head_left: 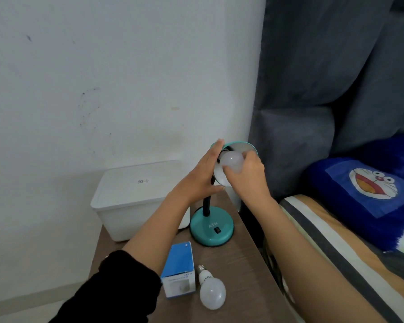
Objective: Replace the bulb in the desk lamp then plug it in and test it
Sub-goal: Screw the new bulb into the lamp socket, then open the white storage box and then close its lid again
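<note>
A teal desk lamp stands on a wooden bedside table (pixel 247 264); its round base (pixel 211 228) carries a black switch, and its shade (pixel 239 148) is tipped up toward me. My left hand (pixel 200 174) cups the shade from the left side. My right hand (pixel 247 177) grips a white bulb (pixel 231 163) sitting in the shade's opening. A second white bulb (pixel 211 290) lies on its side on the table, screw cap pointing away from me. Beside it lies a blue and white bulb box (pixel 179 268). The lamp's cord and plug are not visible.
A white lidded plastic bin (pixel 135 197) sits at the table's back left against the white wall. A bed with a striped sheet (pixel 331 248) and a blue cartoon pillow (pixel 369 194) borders the table on the right. A grey padded headboard (pixel 313 89) rises behind.
</note>
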The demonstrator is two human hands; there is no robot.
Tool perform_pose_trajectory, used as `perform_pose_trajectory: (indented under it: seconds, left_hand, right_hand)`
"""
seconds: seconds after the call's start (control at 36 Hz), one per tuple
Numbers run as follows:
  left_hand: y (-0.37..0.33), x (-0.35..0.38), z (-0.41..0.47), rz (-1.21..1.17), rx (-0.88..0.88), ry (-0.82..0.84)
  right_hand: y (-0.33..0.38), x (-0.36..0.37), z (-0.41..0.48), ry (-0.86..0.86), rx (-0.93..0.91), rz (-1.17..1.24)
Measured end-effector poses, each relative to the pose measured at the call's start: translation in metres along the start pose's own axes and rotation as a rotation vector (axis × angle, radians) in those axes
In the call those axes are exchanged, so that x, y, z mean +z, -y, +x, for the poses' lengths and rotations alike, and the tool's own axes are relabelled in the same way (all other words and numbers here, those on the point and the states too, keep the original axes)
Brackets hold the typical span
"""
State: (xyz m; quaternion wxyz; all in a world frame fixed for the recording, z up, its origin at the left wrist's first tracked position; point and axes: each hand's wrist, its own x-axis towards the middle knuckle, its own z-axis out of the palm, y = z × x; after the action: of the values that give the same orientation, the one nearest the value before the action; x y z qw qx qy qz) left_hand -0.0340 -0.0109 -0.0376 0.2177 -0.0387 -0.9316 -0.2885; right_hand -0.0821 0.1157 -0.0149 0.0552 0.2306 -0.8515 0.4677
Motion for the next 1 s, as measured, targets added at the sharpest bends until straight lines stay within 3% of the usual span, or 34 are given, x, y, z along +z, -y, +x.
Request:
perform_pose_trajectory:
  seconds: [0.19,0.28,0.47,0.58,0.72,0.83,1.0]
  left_hand:
    - [0.008,-0.042,-0.024,0.071,-0.153,0.083]
    - [0.028,-0.069,-0.044,0.126,-0.247,0.052]
    - [0.086,-0.118,-0.104,0.066,-0.599,-0.146]
    - [0.111,-0.132,-0.131,0.025,-0.705,-0.287]
    - [0.14,-0.127,-0.151,-0.077,-0.819,-0.358]
    - [0.157,-0.117,-0.148,-0.289,-0.843,-0.357]
    - [0.171,-0.11,-0.139,-0.495,-0.913,-0.445]
  right_hand:
    - [0.038,-0.006,-0.034,-0.145,-0.262,0.008]
    - [0.059,0.011,-0.038,-0.089,-0.324,0.08]
    - [0.062,0.086,-0.02,0.234,-0.153,0.102]
    - [0.041,0.123,-0.005,0.361,-0.015,0.02]
    - [0.024,0.148,0.01,0.368,0.103,0.003]
    - [0.02,0.158,0.021,0.385,0.191,0.07]
    - [0.017,0.166,0.029,0.362,0.202,0.121]
